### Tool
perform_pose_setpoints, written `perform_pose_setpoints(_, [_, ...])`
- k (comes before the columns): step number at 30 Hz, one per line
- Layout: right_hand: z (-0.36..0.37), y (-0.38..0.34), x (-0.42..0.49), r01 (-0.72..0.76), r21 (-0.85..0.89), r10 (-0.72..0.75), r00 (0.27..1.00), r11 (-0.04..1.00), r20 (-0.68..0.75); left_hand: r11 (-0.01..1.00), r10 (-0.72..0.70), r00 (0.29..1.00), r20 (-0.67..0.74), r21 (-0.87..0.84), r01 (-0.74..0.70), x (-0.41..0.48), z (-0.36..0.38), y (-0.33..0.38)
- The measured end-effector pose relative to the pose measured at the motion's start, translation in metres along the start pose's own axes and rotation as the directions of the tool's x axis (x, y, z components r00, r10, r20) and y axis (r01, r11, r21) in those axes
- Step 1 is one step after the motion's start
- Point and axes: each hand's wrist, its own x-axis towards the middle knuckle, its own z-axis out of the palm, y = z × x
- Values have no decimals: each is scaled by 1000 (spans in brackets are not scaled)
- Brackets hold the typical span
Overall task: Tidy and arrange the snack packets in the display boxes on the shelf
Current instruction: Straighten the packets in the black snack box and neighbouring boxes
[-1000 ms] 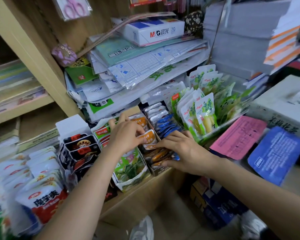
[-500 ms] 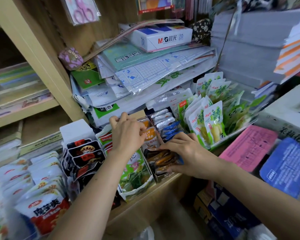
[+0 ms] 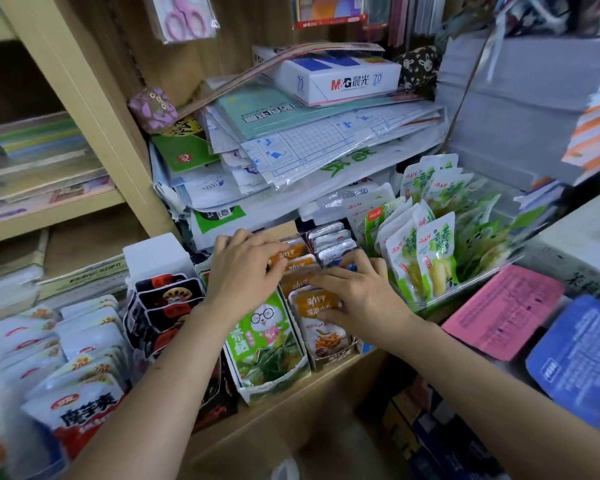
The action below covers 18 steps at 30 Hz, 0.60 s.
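Note:
A narrow cardboard display box [image 3: 329, 360] on the shelf holds a row of orange snack packets [image 3: 323, 336]. My left hand [image 3: 246, 275] curls over the rear packets of that row, thumb against their faces. My right hand [image 3: 361, 299] lies with fingers spread over the front orange packet and the blue and silver packets [image 3: 329, 237] beside it. A green packet box [image 3: 267, 341] stands just left of the orange row. Left of that is a box of black packets [image 3: 167, 299]. A clear tray [image 3: 465, 289] of green-white packets sits to the right.
White-red packets [image 3: 84, 410] crowd the lower left. Stacked papers and an M&G box [image 3: 347, 81] pile up behind the display boxes. A pink pad [image 3: 499, 310] and a blue pad [image 3: 582, 358] lie at right. The wooden shelf edge [image 3: 291, 410] runs below the boxes.
My right hand has moved from the box's front right side up onto the top of the orange packets. The front packet now stands more upright. My left hand stays at the rear.

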Motion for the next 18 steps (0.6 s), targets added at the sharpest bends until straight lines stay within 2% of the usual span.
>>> perform_pose_setpoints(3, [-10, 9, -6, 34, 11, -34, 999, 999, 38, 1000, 15, 999, -29, -22, -16, -2, 0, 2])
perform_pose_setpoints(5, [-14, 13, -12, 16, -2, -16, 1000, 1000, -24, 998, 55, 998, -22, -25, -56, -3, 0, 5])
perform_pose_setpoints(8, [-12, 14, -16, 34, -18, -36, 993, 999, -110, 993, 110, 990, 93, 24, -112, -6, -2, 11])
perform_pose_setpoints(11, [-8, 9, -17, 59, -31, -59, 998, 998, -10, 991, 100, 981, 169, 67, -113, -8, -5, 13])
perform_pose_setpoints(14, [-5, 5, -20, 48, -152, -25, 988, 987, 151, 994, 82, 985, 154, 62, -92, -8, -7, 14])
perform_pose_setpoints(18, [-13, 3, -23, 32, -163, -12, 992, 986, 126, 996, 87, 991, 101, 11, -88, -8, -5, 11])
